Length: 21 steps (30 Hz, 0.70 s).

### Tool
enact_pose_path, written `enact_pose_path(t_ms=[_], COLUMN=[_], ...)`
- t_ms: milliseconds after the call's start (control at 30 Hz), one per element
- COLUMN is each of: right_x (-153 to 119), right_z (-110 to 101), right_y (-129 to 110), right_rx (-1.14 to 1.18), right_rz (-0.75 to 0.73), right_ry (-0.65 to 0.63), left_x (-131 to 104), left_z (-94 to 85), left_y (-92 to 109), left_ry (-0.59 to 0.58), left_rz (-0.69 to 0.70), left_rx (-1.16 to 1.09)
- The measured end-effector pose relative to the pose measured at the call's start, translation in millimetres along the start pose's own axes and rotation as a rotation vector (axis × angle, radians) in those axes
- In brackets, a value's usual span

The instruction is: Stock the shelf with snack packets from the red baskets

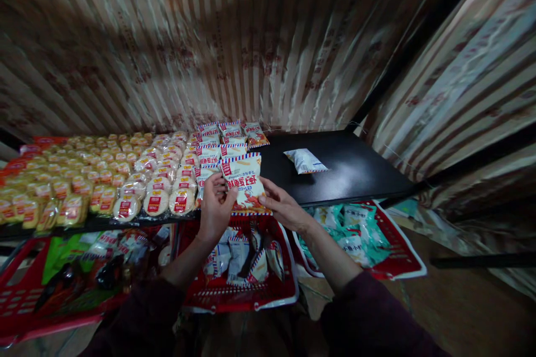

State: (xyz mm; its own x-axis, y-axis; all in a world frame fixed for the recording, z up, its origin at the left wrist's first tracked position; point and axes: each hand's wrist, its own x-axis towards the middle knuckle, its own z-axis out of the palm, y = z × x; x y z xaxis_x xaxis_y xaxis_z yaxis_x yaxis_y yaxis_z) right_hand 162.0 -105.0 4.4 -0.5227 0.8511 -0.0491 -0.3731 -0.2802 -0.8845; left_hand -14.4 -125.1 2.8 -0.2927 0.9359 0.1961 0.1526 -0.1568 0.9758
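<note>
At the bottom edge of the frame, two dark sleeves (pixel 368 312) are seen reaching forward. Just beyond them, at lower centre, a red basket (pixel 196 295) is partly filled with loose snack bags (pixel 240 256). At lower right, a second red basket (pixel 397 240) is filled with teal bags (pixel 355 234); at lower left, a third basket (pixel 25 301) is loaded with mixed packets.

Near the middle of the frame, a white and orange bag (pixel 247 178) is held face-on by both hands. Its left side is pinched by the left hand (pixel 218 206), thumb in front; its lower right side is gripped by the fingers of the right hand (pixel 285 209). Whether its lower edge is supported by the black shelf (pixel 352 164) cannot be told.

Behind it, matching bags (pixel 232 131) are lined up in rows, so the step in hand is judged to be the lining-up of this bag at the rows' front. For the next move, a light grip and square lowering seem called for, without the neighbours being pushed.

Left of centre, round crackers (pixel 157 201) are ranked; right of centre, a single bag (pixel 305 160) is left lying flat. Across the top, striped cloth (pixel 209 39) is hung.
</note>
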Motion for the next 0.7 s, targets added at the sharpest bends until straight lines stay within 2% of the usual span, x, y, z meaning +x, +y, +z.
enact_pose_path(t_ms=[133, 233, 300, 400, 533, 700], right_x=[-1, -1, 0, 2, 7, 11], right_z=[3, 4, 4, 3, 3, 7], right_y=[-2, -6, -9, -10, -7, -1], right_rx=[-0.015, -0.035, -0.044, -0.095, -0.23, -0.464], right_rz=[-0.028, -0.032, -0.023, -0.054, -0.159, -0.31], right_ry=[0.006, 0.042, 0.076, 0.108, 0.096, 0.096], left_x=[-2, -2, -3, -5, -7, -6], left_z=[-3.9, -7.2, -8.3, -8.3, -7.0, -6.0], left_y=[7, 14, 18, 22, 23, 25], left_ry=[0.041, 0.006, -0.02, -0.083, -0.162, -0.31], left_rz=[0.249, 0.326, 0.297, 0.169, -0.019, -0.13], left_rx=[0.219, 0.28, 0.256, 0.152, -0.072, -0.277])
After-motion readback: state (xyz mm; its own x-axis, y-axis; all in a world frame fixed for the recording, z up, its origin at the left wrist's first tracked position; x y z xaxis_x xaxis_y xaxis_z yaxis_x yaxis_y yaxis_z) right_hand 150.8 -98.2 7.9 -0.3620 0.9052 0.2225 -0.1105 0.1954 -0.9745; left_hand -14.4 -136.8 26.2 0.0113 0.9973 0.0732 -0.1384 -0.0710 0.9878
